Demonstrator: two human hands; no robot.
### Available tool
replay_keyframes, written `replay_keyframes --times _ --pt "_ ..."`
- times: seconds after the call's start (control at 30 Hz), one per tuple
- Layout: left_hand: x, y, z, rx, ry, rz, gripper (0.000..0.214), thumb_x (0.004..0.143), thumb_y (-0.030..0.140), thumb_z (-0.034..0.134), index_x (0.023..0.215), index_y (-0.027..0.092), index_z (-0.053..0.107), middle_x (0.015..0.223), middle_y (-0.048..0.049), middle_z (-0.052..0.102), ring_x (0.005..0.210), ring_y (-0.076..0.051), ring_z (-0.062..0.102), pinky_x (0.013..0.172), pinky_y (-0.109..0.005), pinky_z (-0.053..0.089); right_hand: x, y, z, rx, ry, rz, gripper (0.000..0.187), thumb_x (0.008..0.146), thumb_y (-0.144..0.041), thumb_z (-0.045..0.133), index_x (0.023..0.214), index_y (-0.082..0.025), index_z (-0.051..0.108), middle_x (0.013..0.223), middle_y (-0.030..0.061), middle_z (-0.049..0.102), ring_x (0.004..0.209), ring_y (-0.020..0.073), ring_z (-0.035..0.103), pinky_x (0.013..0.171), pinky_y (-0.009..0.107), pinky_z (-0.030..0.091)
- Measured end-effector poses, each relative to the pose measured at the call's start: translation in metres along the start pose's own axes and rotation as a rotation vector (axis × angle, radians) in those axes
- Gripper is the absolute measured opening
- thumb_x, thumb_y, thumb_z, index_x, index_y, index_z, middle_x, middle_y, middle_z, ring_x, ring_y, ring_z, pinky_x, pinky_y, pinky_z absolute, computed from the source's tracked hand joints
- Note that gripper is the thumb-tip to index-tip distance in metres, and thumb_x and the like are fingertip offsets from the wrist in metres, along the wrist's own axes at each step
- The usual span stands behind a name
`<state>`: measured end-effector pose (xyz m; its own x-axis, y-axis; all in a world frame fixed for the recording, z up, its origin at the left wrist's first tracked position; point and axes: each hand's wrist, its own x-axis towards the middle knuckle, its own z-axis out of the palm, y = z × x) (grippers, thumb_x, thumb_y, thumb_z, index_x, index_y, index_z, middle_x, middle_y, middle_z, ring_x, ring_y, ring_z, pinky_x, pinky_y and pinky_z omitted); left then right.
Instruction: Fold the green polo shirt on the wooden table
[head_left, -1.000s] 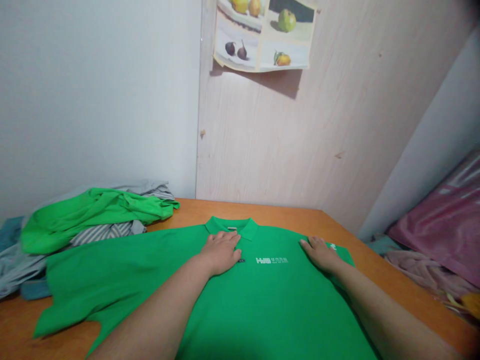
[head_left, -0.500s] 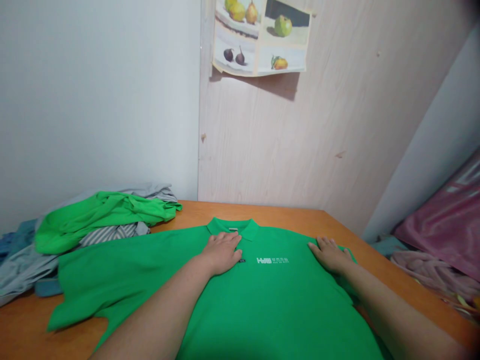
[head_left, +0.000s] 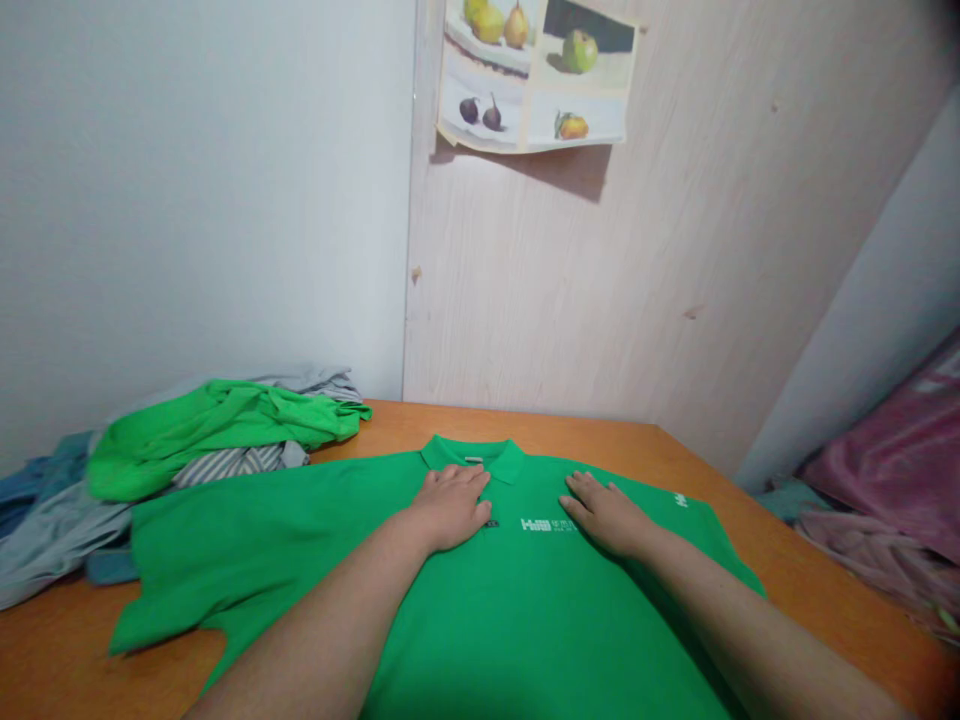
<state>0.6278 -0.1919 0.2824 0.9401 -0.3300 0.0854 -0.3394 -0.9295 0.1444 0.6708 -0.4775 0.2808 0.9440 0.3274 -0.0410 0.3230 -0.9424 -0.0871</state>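
Note:
A green polo shirt lies spread front side up, its collar toward the wall. My left hand rests flat on it just below the collar, beside the button placket. Flat on the chest to the right lies my right hand, fingers stretched out, covering part of the white printed lettering. Neither hand grips the cloth. The right sleeve carries a small white mark and lies spread out; the left sleeve shows some wrinkles. My forearms cover parts of the shirt, and its hem is out of view.
On the left, a heap of clothes with bright green, grey and striped pieces sits on the orange-brown table. Fruit pictures hang on the wall panel. Pink fabric lies beyond the table's right edge.
My right hand has moved left from the shoulder by the right sleeve to the chest lettering. That sleeve now lies spread out with its white mark showing. My left hand stays in place.

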Motion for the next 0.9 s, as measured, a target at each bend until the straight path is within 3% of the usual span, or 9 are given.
replay_keyframes --times 0.17,0.33,0.53,0.67,0.77,0.9 --pt "0.001 0.000 0.002 -0.006 0.013 0.000 0.058 0.094 0.050 0.033 0.148 0.028 0.038 0.157 -0.0051 0.032 0.138 -0.032 0.033 0.106 -0.054 0.030 0.004 0.000 0.002 0.018 -0.008 -0.081 0.077 0.096 -0.063 0.017 0.153 -0.013 0.029 0.160 0.0116 0.022 0.147 0.0259 0.017 0.118 0.046 0.017" --pt "0.001 -0.001 0.002 -0.009 0.027 0.006 0.058 0.094 0.050 0.034 0.147 0.027 0.039 0.157 -0.0047 0.034 0.138 -0.032 0.034 0.105 -0.054 0.031 0.017 -0.003 0.009 -0.053 0.017 0.044 0.081 0.095 -0.065 0.017 0.152 -0.008 0.030 0.159 0.0163 0.023 0.147 0.0305 0.017 0.117 0.052 0.016" --pt "0.000 0.000 0.002 -0.011 0.025 0.003 0.059 0.094 0.051 0.033 0.147 0.025 0.040 0.157 -0.0055 0.033 0.138 -0.032 0.033 0.106 -0.054 0.030 0.031 -0.012 0.016 -0.025 0.039 0.026 0.082 0.094 -0.067 0.016 0.154 -0.011 0.023 0.161 0.0125 0.017 0.148 0.0272 0.012 0.118 0.050 0.013" --pt "0.000 0.001 0.001 -0.018 0.021 -0.005 0.059 0.094 0.051 0.033 0.147 0.027 0.039 0.157 -0.0058 0.034 0.138 -0.032 0.033 0.106 -0.054 0.031 0.038 -0.018 0.017 -0.021 0.048 0.079 0.085 0.094 -0.067 0.015 0.153 -0.007 0.024 0.160 0.0167 0.018 0.148 0.0310 0.012 0.116 0.056 0.012" --pt "0.000 0.002 0.000 -0.016 0.025 -0.010 0.059 0.094 0.052 0.033 0.147 0.026 0.040 0.156 -0.0066 0.034 0.138 -0.033 0.033 0.105 -0.055 0.032 0.044 -0.022 0.017 -0.018 0.057 0.052 0.082 0.094 -0.067 0.015 0.155 -0.011 0.021 0.162 0.0127 0.015 0.149 0.0270 0.009 0.118 0.051 0.010" --pt "-0.001 0.003 0.000 -0.019 0.021 -0.010 0.059 0.093 0.051 0.033 0.147 0.025 0.040 0.156 -0.0067 0.035 0.138 -0.034 0.033 0.105 -0.056 0.032 0.053 -0.027 0.017 -0.010 0.032 0.054 0.081 0.094 -0.067 0.017 0.154 -0.012 0.024 0.161 0.0122 0.019 0.148 0.0278 0.014 0.117 0.053 0.011"
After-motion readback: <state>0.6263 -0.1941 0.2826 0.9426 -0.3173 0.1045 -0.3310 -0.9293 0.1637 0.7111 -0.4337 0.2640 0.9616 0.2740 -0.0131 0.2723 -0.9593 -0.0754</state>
